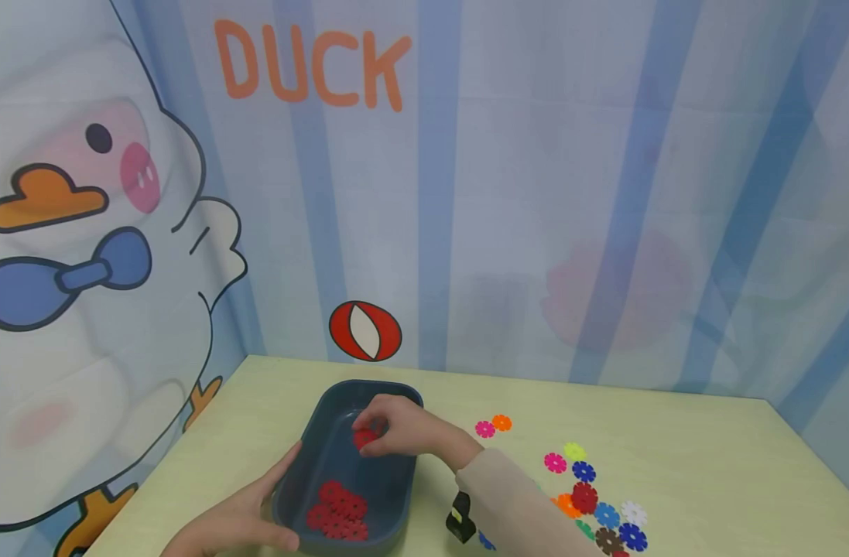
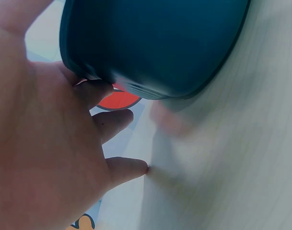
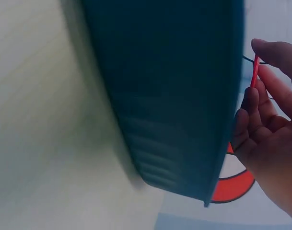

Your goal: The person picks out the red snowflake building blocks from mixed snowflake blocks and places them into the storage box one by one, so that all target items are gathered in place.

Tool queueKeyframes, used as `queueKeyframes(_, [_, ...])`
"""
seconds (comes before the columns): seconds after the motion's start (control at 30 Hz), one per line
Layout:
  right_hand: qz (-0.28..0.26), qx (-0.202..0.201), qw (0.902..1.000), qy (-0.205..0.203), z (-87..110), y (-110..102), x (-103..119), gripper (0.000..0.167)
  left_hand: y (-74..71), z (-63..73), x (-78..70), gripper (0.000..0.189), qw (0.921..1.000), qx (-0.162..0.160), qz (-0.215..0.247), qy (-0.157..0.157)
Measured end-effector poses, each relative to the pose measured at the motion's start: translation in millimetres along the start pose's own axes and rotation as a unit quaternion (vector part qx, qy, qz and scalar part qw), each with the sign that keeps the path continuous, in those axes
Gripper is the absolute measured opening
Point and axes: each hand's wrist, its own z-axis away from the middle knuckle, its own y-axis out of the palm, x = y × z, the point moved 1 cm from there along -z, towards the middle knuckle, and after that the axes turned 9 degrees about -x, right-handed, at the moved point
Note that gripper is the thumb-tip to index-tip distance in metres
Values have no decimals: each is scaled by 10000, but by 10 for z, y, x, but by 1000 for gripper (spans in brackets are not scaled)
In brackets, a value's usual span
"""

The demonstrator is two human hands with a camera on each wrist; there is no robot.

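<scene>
The right hand is pinching a thin red piece between its fingertips, and the piece is facing the camera edge-on, looking like a narrow upright strip. Right beside the hand, a dark blue-green container is presenting its outer wall, with faint ridges running across it; whether the lower fingers are touching its rim is hard to tell. On the container's far side from the hand, a pale tabletop is showing, blurred. Behind the hand, a light printed backdrop is displaying a curved red shape with a black outline.
</scene>
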Motion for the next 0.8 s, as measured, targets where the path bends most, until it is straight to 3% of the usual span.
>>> queueKeyframes(0.47, [-80,-54,9983,581,-207,407,-89,33,0,0,25,114,9995,190,233,56])
queueKeyframes(0.8, [357,202,9963,749,-302,509,-126,32,-9,4,8,113,9995,208,224,103])
